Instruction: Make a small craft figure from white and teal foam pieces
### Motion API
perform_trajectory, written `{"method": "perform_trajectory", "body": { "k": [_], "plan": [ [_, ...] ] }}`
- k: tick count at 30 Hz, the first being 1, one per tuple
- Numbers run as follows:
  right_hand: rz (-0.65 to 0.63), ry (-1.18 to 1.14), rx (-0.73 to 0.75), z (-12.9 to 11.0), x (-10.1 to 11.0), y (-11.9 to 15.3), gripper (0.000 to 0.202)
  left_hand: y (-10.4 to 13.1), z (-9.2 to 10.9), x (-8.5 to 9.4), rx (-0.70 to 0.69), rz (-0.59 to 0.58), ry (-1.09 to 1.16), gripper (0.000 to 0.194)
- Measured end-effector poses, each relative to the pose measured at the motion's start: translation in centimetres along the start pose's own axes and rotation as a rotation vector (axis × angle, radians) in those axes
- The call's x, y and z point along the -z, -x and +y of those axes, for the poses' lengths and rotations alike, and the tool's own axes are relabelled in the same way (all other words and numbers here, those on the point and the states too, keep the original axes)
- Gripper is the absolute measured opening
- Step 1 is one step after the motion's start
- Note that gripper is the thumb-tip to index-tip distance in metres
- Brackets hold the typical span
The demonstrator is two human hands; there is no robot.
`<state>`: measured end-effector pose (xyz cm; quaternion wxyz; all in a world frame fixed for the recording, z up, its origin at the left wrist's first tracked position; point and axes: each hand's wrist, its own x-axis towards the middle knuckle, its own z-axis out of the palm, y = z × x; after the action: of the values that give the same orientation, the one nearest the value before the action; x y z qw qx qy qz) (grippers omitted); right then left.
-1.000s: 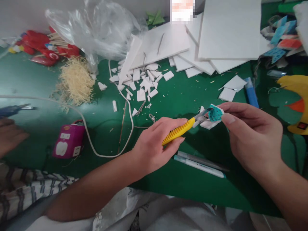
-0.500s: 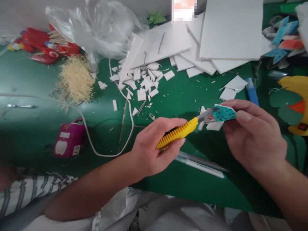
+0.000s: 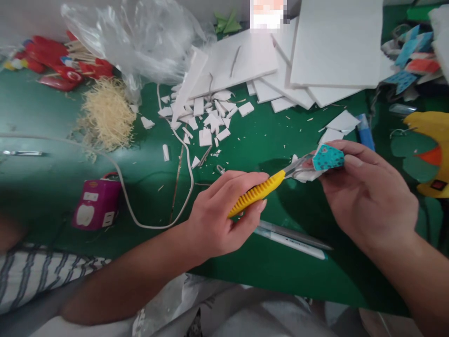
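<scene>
My left hand [image 3: 224,213] is closed round a yellow utility knife [image 3: 257,193], its blade pointing right and up. The blade's tip is close to the left edge of a small turquoise, dark-spotted piece [image 3: 328,158] with a white edge. Thumb and fingers of my right hand [image 3: 373,194] pinch that piece at its right side. Just below and left of it lie white scraps [image 3: 304,174], partly hidden by the piece and my fingers. Below the hands, a white marker [image 3: 298,246] and a grey pen rest on the green table [image 3: 266,281].
White foam boards [image 3: 336,44] are stacked at the back, with several white offcuts [image 3: 213,119] before them. A purple box [image 3: 97,204], white cable [image 3: 131,210], straw-like shreds [image 3: 107,114] and plastic bag [image 3: 150,42] lie left. A yellow glue gun [image 3: 430,135] lies right.
The turquoise piece has been tilted and raised slightly in my right hand, showing more of its spotted face. My left hand and the knife have shifted slightly left.
</scene>
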<state>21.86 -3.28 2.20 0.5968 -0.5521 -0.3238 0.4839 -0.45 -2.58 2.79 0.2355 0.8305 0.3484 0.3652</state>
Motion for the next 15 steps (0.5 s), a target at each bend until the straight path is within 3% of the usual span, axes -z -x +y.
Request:
{"method": "perform_trajectory", "body": {
  "k": [15],
  "plan": [
    [-0.041,0.035,0.027,0.17,0.1,0.5,0.011,0.2,-0.09,-0.03,0.01,-0.017,-0.031,0.028]
  ]
}}
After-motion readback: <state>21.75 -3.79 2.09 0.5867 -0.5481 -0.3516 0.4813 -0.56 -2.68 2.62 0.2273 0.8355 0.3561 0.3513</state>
